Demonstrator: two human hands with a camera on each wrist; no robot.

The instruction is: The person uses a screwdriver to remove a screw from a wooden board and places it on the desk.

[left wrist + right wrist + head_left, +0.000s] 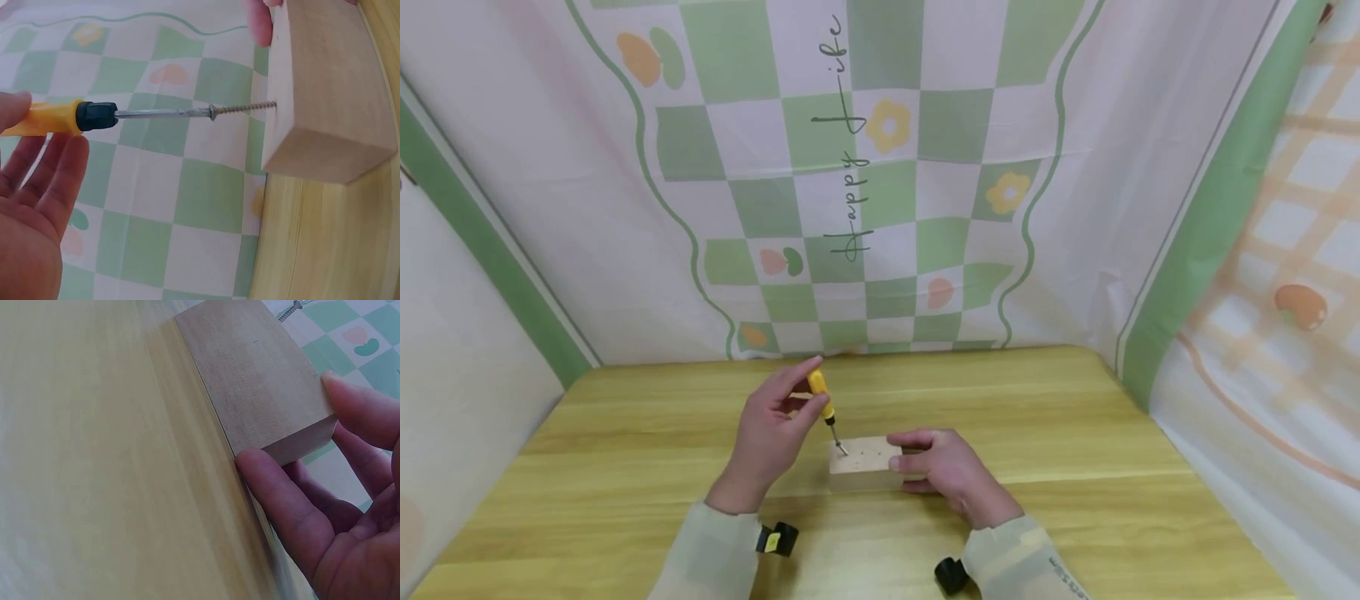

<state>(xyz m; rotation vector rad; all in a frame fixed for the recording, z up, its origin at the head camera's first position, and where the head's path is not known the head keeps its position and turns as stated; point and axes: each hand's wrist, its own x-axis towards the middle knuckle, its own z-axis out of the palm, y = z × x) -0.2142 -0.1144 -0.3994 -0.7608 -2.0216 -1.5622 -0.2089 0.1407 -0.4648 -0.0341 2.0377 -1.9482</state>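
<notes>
A pale wooden block lies on the table, with a few small holes in its top face. Near its left end a screw stands in the wood, most of its thread still showing. The tip of a yellow-handled screwdriver meets the screw's head, and the two line up, leaning slightly in the head view. My left hand pinches the screwdriver's handle between thumb and fingers. At the block's right end my right hand grips it, thumb on the top and fingers around the end and side.
The wood-grain table spreads out on all sides of the block. Behind it hangs a green-and-white checked cloth with printed flowers. Black wrist cameras sit on both cuffs, the left one close to the table.
</notes>
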